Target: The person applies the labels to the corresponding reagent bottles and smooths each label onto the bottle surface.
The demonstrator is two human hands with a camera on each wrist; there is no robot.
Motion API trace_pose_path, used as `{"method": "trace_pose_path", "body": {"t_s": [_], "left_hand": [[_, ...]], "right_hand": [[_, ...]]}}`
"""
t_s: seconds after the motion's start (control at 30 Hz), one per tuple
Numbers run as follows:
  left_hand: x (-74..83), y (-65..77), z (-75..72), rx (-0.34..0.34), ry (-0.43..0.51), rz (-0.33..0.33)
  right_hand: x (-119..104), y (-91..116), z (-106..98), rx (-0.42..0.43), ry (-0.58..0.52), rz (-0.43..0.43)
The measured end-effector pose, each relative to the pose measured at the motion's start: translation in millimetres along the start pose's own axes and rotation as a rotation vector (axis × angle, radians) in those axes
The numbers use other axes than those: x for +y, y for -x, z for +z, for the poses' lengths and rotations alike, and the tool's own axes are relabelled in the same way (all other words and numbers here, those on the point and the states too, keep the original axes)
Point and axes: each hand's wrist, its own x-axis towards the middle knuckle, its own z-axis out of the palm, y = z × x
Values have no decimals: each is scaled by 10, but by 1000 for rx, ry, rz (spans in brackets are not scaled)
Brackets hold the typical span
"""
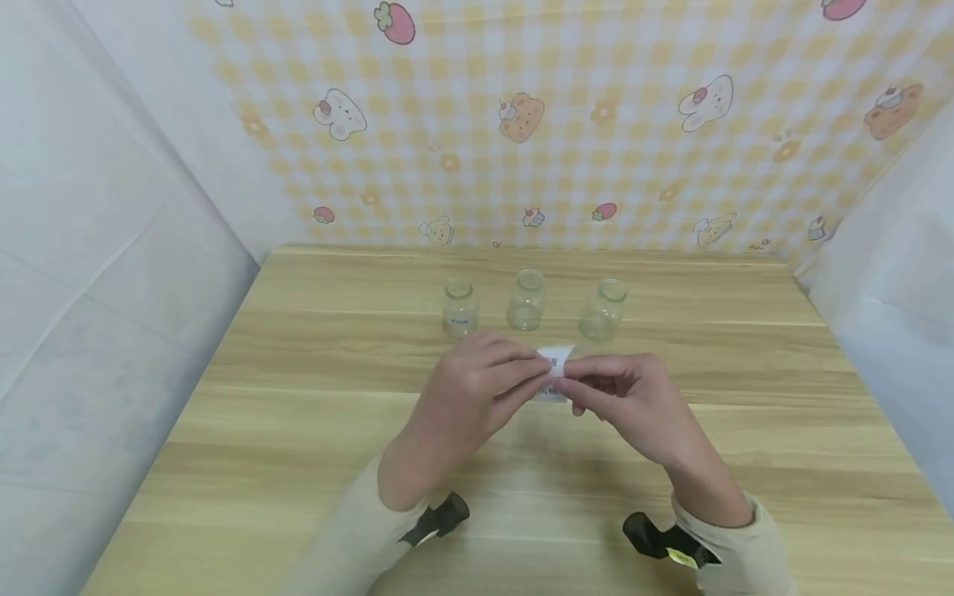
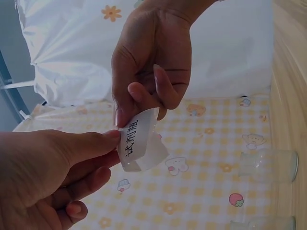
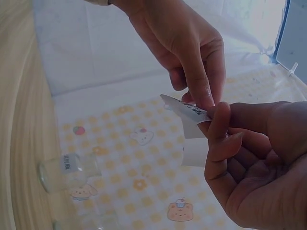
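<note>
Both hands meet over the table around a small white sheet of sticker labels (image 1: 555, 356) printed with dark characters. Thumb and fingers of my left hand (image 1: 465, 389) pinch its left side. From the right, the thumb and index finger of my right hand (image 1: 637, 406) pinch the same sheet. In the left wrist view the label sheet (image 2: 136, 143) is bent, with one label's writing facing the camera. A lower flap of the sheet (image 3: 194, 152) hangs by the fingers in the right wrist view. Whether a label is peeling off cannot be made out.
Behind the hands stand three open clear glass jars: a left one (image 1: 460, 313) bearing a small printed label, a middle one (image 1: 526, 302) and a right one (image 1: 604, 310). They stand upright on the wooden table (image 1: 298, 414). A checked cloth (image 1: 447, 124) hangs along the back edge.
</note>
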Motion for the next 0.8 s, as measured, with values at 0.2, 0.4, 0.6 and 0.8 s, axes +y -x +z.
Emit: {"method": "trace_pose_path", "body": {"t_s": [0.2, 0.4, 0.6, 0.8], "left_hand": [[-13, 11, -1, -14, -5, 18], [-22, 9, -5, -18, -4, 28], [-47, 1, -14, -23, -19, 57], [-80, 6, -3, -7, 6, 87]], "right_hand": [[-3, 3, -8, -18, -42, -18], [-13, 8, -10, -21, -54, 6], [-10, 4, -6, -20, -59, 13], [-16, -2, 8, 18, -56, 62]]}}
